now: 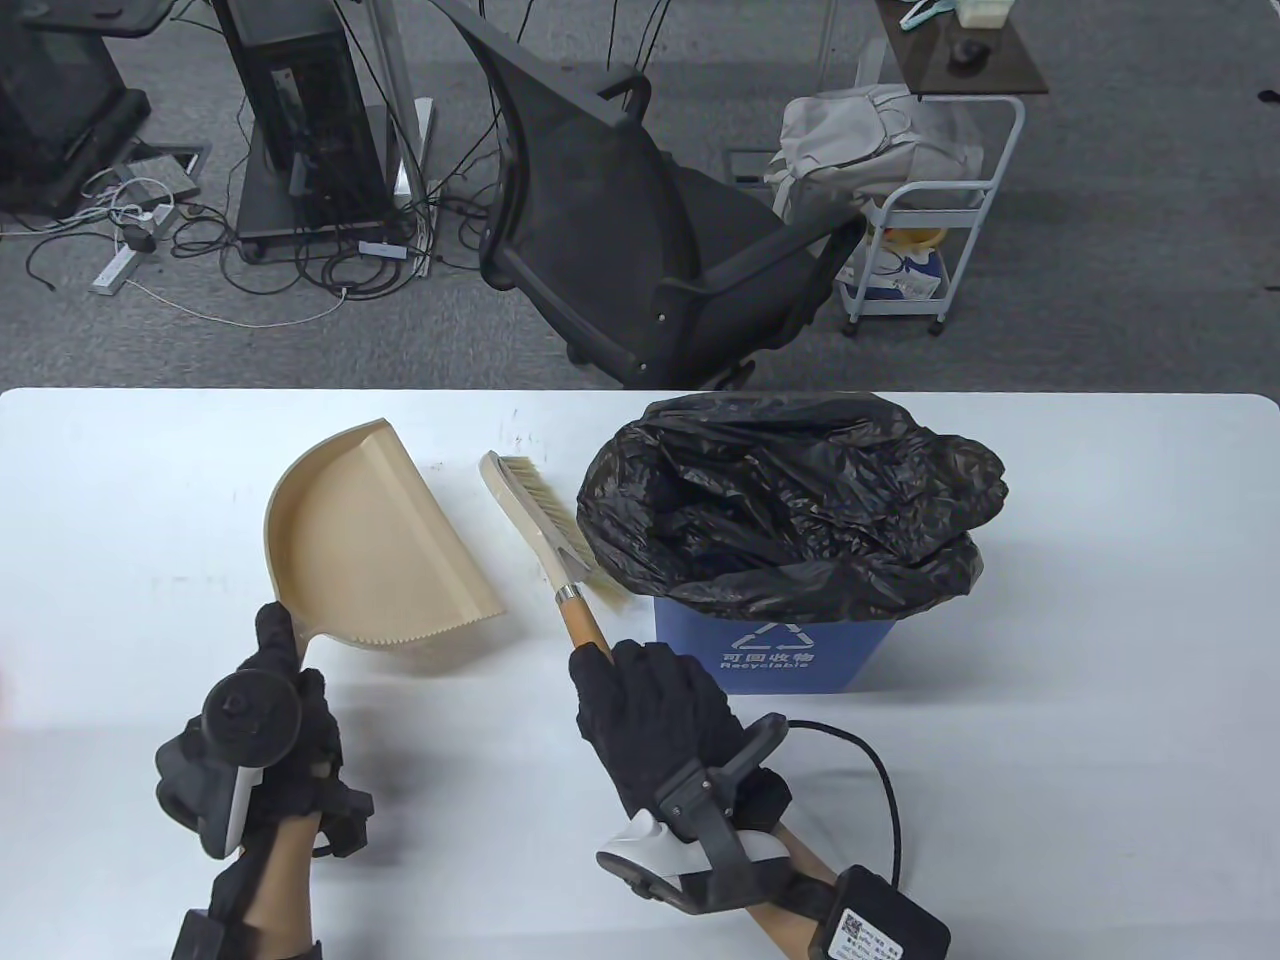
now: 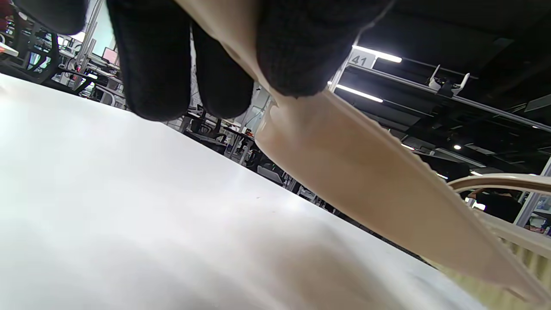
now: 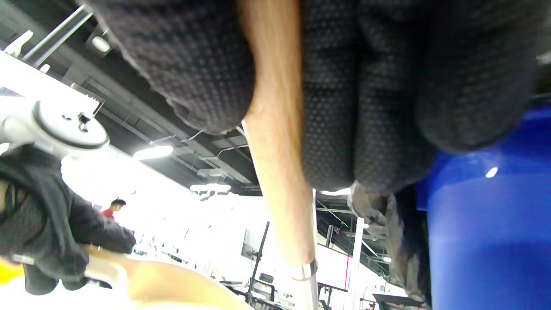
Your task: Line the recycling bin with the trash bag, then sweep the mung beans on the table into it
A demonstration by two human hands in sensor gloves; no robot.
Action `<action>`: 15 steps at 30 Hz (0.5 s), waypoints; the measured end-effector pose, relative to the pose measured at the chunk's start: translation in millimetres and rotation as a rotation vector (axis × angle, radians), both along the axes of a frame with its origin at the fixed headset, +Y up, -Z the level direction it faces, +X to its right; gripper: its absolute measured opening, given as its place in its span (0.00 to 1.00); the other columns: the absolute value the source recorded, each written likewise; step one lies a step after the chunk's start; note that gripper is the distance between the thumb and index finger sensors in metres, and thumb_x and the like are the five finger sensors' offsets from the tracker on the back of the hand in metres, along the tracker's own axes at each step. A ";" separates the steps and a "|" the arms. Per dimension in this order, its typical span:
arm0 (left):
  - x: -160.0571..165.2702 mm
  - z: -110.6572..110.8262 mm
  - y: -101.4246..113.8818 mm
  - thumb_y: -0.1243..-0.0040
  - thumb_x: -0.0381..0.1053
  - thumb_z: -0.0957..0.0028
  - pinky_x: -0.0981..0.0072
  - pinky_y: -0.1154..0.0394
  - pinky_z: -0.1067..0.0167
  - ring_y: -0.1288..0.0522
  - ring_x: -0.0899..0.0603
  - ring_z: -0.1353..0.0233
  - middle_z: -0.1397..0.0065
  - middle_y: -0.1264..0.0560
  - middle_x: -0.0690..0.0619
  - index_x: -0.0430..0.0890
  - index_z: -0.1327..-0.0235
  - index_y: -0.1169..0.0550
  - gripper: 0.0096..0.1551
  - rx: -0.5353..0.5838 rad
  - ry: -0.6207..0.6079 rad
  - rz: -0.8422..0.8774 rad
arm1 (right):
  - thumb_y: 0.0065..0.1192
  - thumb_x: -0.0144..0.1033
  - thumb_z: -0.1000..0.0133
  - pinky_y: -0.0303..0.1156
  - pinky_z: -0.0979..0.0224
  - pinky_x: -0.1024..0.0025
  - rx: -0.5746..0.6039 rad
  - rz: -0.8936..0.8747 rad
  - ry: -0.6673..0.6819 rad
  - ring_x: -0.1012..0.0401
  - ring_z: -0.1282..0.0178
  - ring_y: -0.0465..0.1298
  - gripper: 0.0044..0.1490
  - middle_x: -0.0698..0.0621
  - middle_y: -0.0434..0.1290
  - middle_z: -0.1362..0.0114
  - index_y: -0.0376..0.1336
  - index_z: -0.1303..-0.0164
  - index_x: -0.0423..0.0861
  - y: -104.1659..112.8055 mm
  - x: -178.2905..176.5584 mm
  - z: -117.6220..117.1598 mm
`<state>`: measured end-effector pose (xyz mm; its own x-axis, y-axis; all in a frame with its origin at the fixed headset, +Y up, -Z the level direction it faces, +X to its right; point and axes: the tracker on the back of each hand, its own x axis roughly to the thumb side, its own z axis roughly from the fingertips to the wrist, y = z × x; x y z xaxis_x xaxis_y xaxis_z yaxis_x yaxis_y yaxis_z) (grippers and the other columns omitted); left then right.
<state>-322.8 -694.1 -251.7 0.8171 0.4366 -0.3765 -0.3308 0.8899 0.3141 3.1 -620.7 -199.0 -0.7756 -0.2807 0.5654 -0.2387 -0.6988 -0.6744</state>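
The tan plastic dustpan (image 1: 375,530) has its handle hidden inside the black-gloved left hand (image 1: 262,720). Beside it, the wooden-handled brush (image 1: 545,535) loses its handle end under the black-gloved right hand (image 1: 660,720) (no mung beans discernible).

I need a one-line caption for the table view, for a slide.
Left hand holds the dustpan, right hand the brush, beside the bag-lined bin.

White surface (image 1: 1100,600) spans the table view. Directly on it: blue recycling bin (image 1: 790,655) w/ black trash bag (image 1: 790,500) lining it, right of center. Beige dustpan (image 1: 375,540) just left of brush (image 1: 535,510), contact w/ surface unclear for both.
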 end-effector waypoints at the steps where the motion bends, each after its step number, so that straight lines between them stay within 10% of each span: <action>1: -0.5 -0.6 -0.6 0.31 0.40 0.46 0.11 0.41 0.36 0.20 0.20 0.34 0.29 0.20 0.35 0.48 0.19 0.33 0.40 -0.002 0.002 0.001 | 0.73 0.39 0.49 0.83 0.52 0.45 0.006 0.020 -0.008 0.39 0.53 0.88 0.33 0.32 0.86 0.50 0.74 0.37 0.35 -2.0 -2.1 -0.3; 15: -4.1 -2.9 -4.5 0.31 0.40 0.46 0.11 0.41 0.36 0.20 0.20 0.35 0.29 0.20 0.34 0.48 0.19 0.33 0.40 -0.019 0.032 -0.003 | 0.69 0.43 0.47 0.83 0.52 0.46 -0.321 0.039 -0.018 0.40 0.53 0.88 0.37 0.32 0.86 0.49 0.72 0.34 0.33 -50.4 -17.8 -16.2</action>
